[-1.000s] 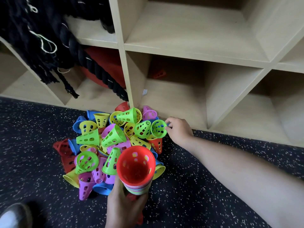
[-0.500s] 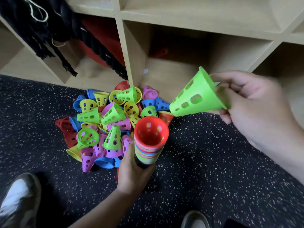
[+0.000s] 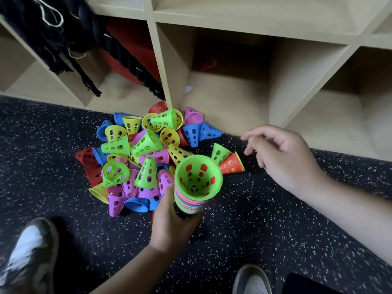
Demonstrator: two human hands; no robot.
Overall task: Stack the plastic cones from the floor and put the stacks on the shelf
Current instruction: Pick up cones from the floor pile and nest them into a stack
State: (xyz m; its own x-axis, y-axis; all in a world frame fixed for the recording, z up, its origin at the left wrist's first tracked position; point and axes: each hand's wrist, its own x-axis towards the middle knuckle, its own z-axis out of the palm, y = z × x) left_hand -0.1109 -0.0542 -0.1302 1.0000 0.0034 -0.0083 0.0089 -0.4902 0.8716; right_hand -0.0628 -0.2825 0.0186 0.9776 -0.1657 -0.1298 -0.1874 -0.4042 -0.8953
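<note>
Left hand (image 3: 171, 221) grips cone stack (image 3: 196, 187), green cone on top. Right hand (image 3: 282, 153) hovers released, empty, near cone pile (image 3: 144, 153) on floor (image 3: 275, 230).

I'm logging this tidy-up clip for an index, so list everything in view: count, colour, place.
floor: one, black with white specks, foreground
shelf: one, pale wood, cubbies along the back
ropes: count unclear, black, hanging in the left cubbies
loose cones: many, uncountable; green, yellow, blue, pink, red; heaped on the floor against the shelf
green cone, red cone: one each, on their sides right of the loose cones
stack of cones: one, mixed colours, green on top, held above the floor
shoes: two, grey and white, bottom edge
left hand: grips the stack of cones
right hand: empty, fingers loosely curled, above the floor beside the green and red cones
</note>
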